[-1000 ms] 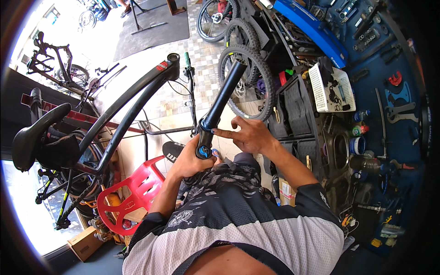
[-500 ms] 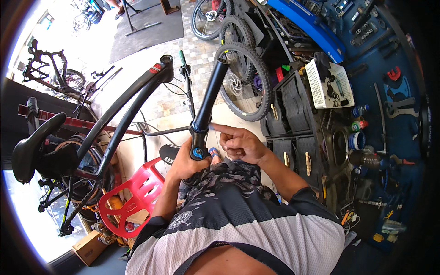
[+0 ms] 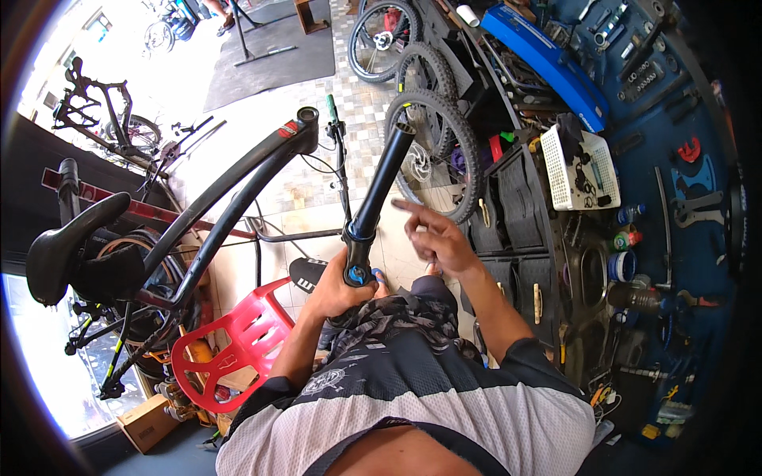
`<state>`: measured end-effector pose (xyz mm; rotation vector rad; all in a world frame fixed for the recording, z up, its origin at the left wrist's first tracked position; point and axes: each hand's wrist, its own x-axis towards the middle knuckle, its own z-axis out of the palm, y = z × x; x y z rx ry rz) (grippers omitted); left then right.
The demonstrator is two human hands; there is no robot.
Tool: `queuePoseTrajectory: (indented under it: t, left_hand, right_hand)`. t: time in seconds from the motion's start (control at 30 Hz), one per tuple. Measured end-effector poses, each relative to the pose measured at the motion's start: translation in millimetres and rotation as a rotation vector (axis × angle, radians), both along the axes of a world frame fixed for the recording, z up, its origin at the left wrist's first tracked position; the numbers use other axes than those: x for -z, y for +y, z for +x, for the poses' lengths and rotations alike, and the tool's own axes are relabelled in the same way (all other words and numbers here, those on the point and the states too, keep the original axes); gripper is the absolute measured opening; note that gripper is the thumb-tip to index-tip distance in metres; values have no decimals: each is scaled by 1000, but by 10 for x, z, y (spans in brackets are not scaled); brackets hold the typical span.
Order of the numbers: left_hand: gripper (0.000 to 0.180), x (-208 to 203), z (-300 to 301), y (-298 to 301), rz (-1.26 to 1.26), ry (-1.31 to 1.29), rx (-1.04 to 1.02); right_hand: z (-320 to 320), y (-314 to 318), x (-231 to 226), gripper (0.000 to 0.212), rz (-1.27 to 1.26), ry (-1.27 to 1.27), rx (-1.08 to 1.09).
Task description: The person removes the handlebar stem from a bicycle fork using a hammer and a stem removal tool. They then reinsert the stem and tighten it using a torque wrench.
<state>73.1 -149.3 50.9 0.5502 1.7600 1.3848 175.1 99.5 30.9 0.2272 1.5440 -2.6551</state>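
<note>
A black bicycle suspension fork (image 3: 358, 252) stands in front of me, its long steerer tube (image 3: 386, 181) tilted up and away to the right. My left hand (image 3: 336, 290) is closed around the fork just below its crown, beside a blue dial (image 3: 357, 275). My right hand (image 3: 439, 243) hovers to the right of the fork, apart from it and holding nothing. Its index finger stretches toward the tube with a dark smear on the tip; the other fingers are loosely curled. The lower part of the fork is hidden by my left hand and clothing.
On the left hangs a black bicycle frame (image 3: 230, 190) with a saddle (image 3: 75, 246). A red plastic chair (image 3: 230, 349) stands below it. Wheels (image 3: 436, 155) lean ahead, beside dark drawers (image 3: 516, 198). A white basket (image 3: 558, 170) and a blue tool board (image 3: 651, 143) are at the right.
My right index finger has left the base of the steerer tube, and that hand has moved away to the right. My left hand keeps its hold on the fork. The whole view has shifted slightly.
</note>
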Motion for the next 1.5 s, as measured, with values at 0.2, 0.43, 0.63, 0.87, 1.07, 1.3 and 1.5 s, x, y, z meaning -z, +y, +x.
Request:
queuePoseTrajectory:
  t: [0.2, 0.43, 0.63, 0.87, 1.07, 1.3, 1.5]
  left_hand:
    - [54, 99, 130, -373, -51, -95, -117]
    - [60, 382, 403, -856, -66, -128, -356]
    - [50, 370, 529, -1126, -30, -172, -534]
    - [47, 319, 484, -1167, -6, -204, -596]
    - [48, 353, 520, -1150, 9, -186, -561]
    - [55, 377, 512, -1118, -65, -119, -515]
    - [53, 327, 473, -1079, -60, -159, -520]
  right_hand:
    - [-1287, 195, 60, 75, 1234, 100, 119]
    - [-2845, -15, 161, 106, 1510, 117, -43]
    - [-2950, -141, 313, 102, 1419, 171, 99]
    - [-2988, 187, 133, 77, 1664, 392, 291]
    - [-2957, 174, -25, 77, 1937, 566, 120]
    - [-2985, 186, -171, 77, 1867, 523, -57]
    - [-2990, 401, -127, 73, 1993, 537, 19]
